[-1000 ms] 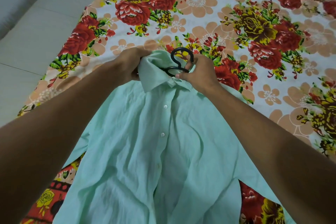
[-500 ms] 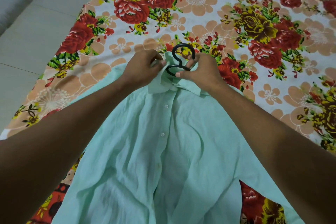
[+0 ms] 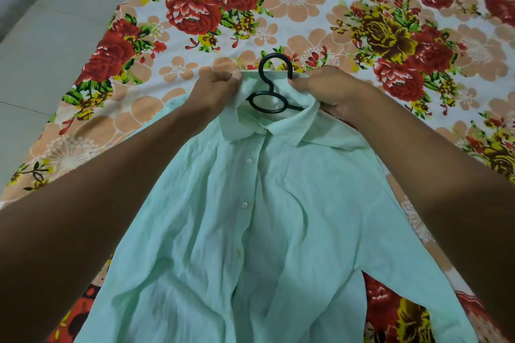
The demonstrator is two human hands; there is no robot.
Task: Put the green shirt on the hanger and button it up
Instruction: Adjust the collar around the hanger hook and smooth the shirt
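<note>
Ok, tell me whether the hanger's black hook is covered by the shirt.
No, the hook sticks out bare above the shirt collar between both hands.

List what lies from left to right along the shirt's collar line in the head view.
Tiled floor → floral bedsheet → left hand → black hanger hook → right hand → more floral bedsheet.

A shirt [image 3: 250,231] lies front-up on a bedsheet [image 3: 306,17], collar farthest from the viewer. A hanger [image 3: 271,92] hook pokes out at the collar. The left hand [image 3: 214,89] and right hand [image 3: 331,89] flank the hook, gripping the collar. Floor [image 3: 41,50] lies left.
</note>
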